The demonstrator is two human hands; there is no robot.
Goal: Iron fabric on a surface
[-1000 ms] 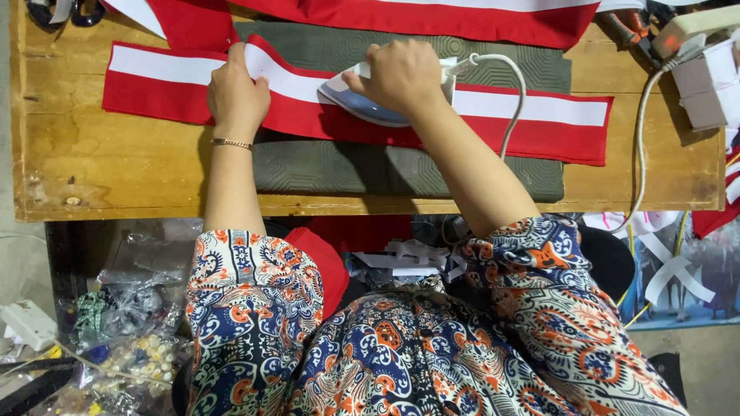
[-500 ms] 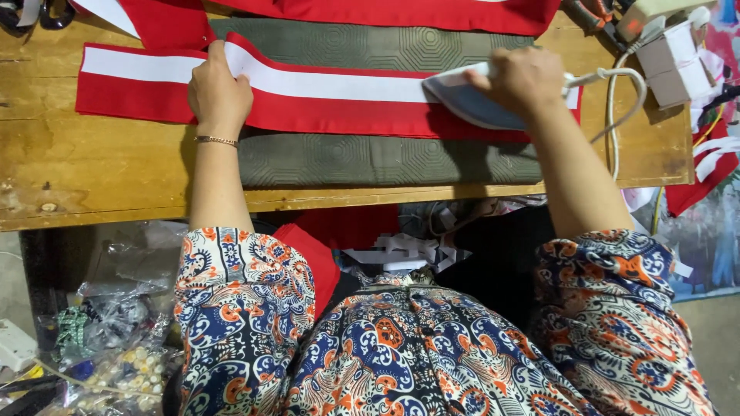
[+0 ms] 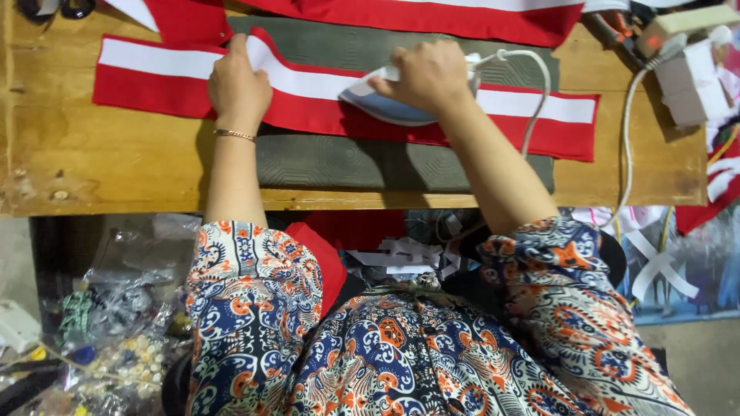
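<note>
A long red cloth strip with a white band [image 3: 539, 115] lies across a grey pad [image 3: 370, 166] on a wooden table [image 3: 116, 169]. My left hand [image 3: 237, 88], a thin bracelet on its wrist, presses flat on the strip near its left part. My right hand [image 3: 428, 75] grips the handle of a white and blue electric iron [image 3: 378, 104] that rests soleplate down on the strip's middle. The iron's white cord [image 3: 539, 85] loops off to the right.
More red and white cloth [image 3: 432, 14] lies along the table's far edge. A white box [image 3: 694, 85] and cables sit at the far right corner. Clear plastic bags with small items [image 3: 100, 323] lie on the floor at left. White scraps [image 3: 401, 254] lie under the table.
The iron and my right hand slid right along the strip, then back left toward its middle. My left hand stayed pressed on the strip.
</note>
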